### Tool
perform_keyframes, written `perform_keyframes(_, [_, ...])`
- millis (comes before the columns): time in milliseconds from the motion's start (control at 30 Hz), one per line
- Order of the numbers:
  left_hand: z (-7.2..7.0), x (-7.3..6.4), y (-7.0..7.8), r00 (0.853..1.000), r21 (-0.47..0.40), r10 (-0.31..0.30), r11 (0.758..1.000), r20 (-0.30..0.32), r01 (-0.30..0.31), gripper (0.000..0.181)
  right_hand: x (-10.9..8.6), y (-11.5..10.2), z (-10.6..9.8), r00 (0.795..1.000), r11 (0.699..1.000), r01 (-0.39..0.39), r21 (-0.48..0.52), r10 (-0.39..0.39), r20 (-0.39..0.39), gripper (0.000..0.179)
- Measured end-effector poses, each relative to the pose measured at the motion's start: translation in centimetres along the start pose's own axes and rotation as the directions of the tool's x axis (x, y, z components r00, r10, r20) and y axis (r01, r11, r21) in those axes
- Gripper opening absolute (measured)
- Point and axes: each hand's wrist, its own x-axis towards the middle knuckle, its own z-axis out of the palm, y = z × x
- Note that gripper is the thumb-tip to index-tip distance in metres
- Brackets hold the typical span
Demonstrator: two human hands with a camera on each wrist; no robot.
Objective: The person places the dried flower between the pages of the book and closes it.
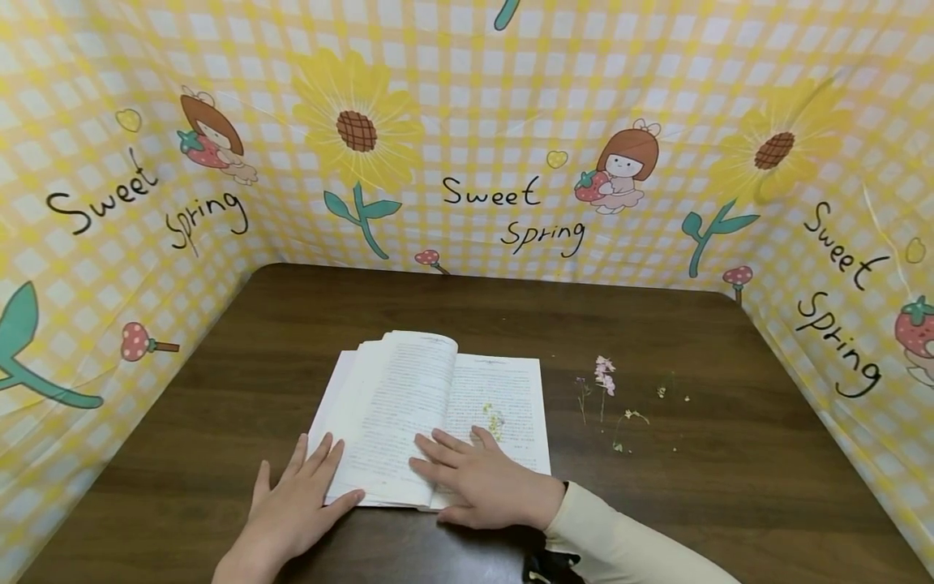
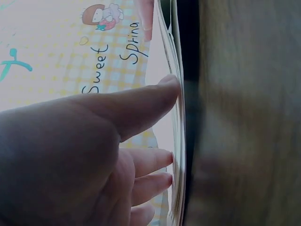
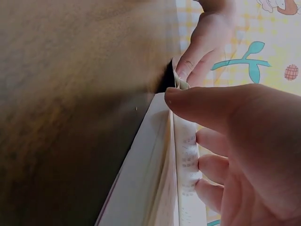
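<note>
An open book [image 1: 397,397] lies on the table, its left stack of pages bulging up toward the gutter. My left hand [image 1: 292,503] rests with spread fingers on the lower left corner of the book; in the left wrist view the thumb [image 2: 146,106] touches the page edges. Across the lower gutter and right page lies my right hand [image 1: 496,483], fingers extended and touching the printed paper. Just beyond its fingers, a small yellow-green flower sprig [image 1: 492,418] lies flat on the right page. The right wrist view shows the right thumb [image 3: 197,106] at the book's near edge.
Right of the book, a pink flower sprig [image 1: 604,377], a thin purple-tipped stem [image 1: 582,397] and several small plant bits [image 1: 631,415] lie on the brown table [image 1: 730,487]. Yellow checked cloth [image 1: 481,97] hangs around the back and sides. Something black [image 1: 550,565] sits below the right sleeve.
</note>
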Motion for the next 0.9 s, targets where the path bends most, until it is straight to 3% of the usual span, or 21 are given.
perform_keyframes(267, [0.0,0.0,-0.1,1.000,0.004,0.006,1.000,0.021,-0.006,0.080,-0.6,0.2,0.0,1.000,1.000,-0.016,0.000,0.016,-0.003,0.065])
perform_keyframes(433, [0.0,0.0,-0.1,1.000,0.001,0.006,1.000,0.018,-0.006,0.079,-0.8,0.0,0.0,0.993,0.999,-0.040,-0.029,0.037,-0.116,0.053])
perform_keyframes(633, [-0.1,0.0,-0.1,1.000,-0.011,-0.002,1.000,0.021,0.002,0.081,0.2,-0.6,0.1,0.959,0.995,-0.079,-0.057,0.060,-0.278,0.043])
perform_keyframes(900, [-0.2,0.2,-0.1,0.999,-0.019,-0.020,1.000,0.049,0.021,0.086,1.3,-1.1,0.1,0.947,0.986,-0.152,-0.063,0.127,-0.296,0.047])
